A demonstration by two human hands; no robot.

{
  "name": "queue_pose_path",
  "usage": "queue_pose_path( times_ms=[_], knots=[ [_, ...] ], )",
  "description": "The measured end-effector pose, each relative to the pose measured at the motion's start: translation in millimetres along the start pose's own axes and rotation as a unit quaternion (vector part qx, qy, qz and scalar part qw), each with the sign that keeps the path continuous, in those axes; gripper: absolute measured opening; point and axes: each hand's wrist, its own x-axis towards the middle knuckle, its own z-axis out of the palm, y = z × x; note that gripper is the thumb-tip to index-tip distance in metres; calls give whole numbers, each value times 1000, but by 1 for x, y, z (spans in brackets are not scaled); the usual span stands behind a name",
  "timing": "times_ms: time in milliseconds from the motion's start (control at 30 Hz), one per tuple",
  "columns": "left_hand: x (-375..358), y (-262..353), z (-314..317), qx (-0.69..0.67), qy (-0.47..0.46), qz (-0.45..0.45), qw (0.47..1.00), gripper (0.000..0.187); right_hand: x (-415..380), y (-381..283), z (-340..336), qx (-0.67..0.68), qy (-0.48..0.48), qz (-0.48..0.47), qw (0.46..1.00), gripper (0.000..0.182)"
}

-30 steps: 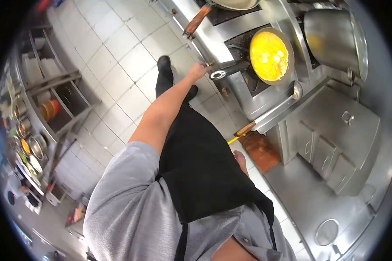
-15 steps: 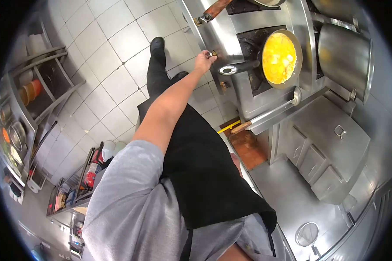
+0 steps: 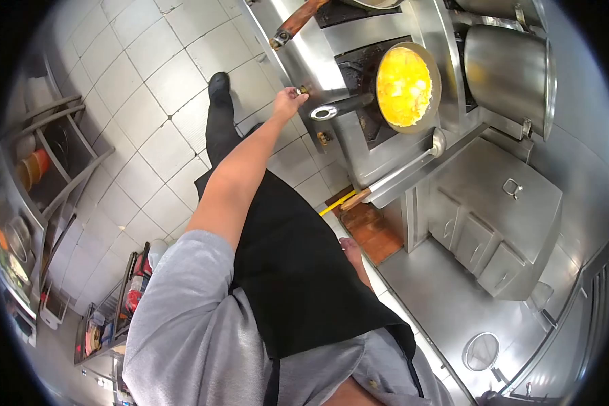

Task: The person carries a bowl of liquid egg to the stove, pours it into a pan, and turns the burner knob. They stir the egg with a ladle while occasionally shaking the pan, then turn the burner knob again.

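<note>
My left hand (image 3: 289,103) is at the front of the steel stove, its fingers pinched around a small stove knob (image 3: 302,90). Close beside it, the black handle (image 3: 348,107) of a frying pan (image 3: 435,101) reaches out over the stove's edge. Yellow egg (image 3: 404,84) with paler patches fills the pan, which sits on a burner. My right hand (image 3: 351,252) hangs low beside my black apron, partly hidden by it; its fingers look loosely apart, with nothing visible in them.
A ladle (image 3: 438,143) lies along the stove's side, near a wooden-handled tool (image 3: 356,200). Another wooden handle (image 3: 298,24) juts over the stove front. A strainer (image 3: 482,352) rests on the steel surface at lower right. Shelving (image 3: 61,155) with bowls stands on the left.
The view has shifted, so the stove and pan appear farther left. My left hand stays at the knob. More of my right hand shows beside the apron.
</note>
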Motion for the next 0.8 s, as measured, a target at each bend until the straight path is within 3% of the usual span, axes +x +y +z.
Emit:
queue_pose_path(
  times_ms=[100, 167, 233, 300, 367, 433, 500, 567, 600, 700, 733, 767, 800],
  knots=[
    [-10, 10, 0, 24, -5, -3, 1000, 69, 5, 9, 1, 44, 4, 6, 999, 31],
    [-11, 11, 3, 6, 40, -3, 999, 47, 6, 10, 2, 37, 8, -2, 999, 30],
    [-6, 6, 2, 38, 38, 13, 998, 47, 12, 20, 3, 84, -11, 4, 996, 30],
    [-4, 1, 1, 11, 12, -3, 1000, 69, 13, 24, 5, 86, -7, -6, 996, 29],
    [-3, -1, 2, -11, -6, 7, 1000, 68, 9, 22, 7, 72, 5, 5, 997, 29],
    [-1, -6, 6, -54, 38, 16, 998, 46, 6, 19, 9, 82, 3, 7, 997, 29],
    [4, -14, 5, -80, 31, 24, 996, 45, 7, 18, 12, 92, -1, 9, 996, 29],
    [13, -21, -1, 34, 4, 23, 999, 46, 15, 19, 13, 135, 16, 4, 991, 33],
    [17, -27, -1, 14, 1, 22, 1000, 50, 21, 14, 10, 142, 16, 1, 990, 33],
    [17, -25, -8, 65, 9, 13, 998, 59, 32, -45, 14, 262, 26, -117, 958, 57],
    [20, -36, -9, 107, 55, 40, 992, 71, 44, -60, 13, 334, -15, -154, 930, 54],
    [11, -21, -15, 121, 49, 52, 990, 71, 55, -76, 13, 351, -2, -155, 924, 49],
    [-7, 2, -24, 147, 23, 0, 989, 74, 48, -102, 15, 355, -1, -178, 918, 41]
  ],
)
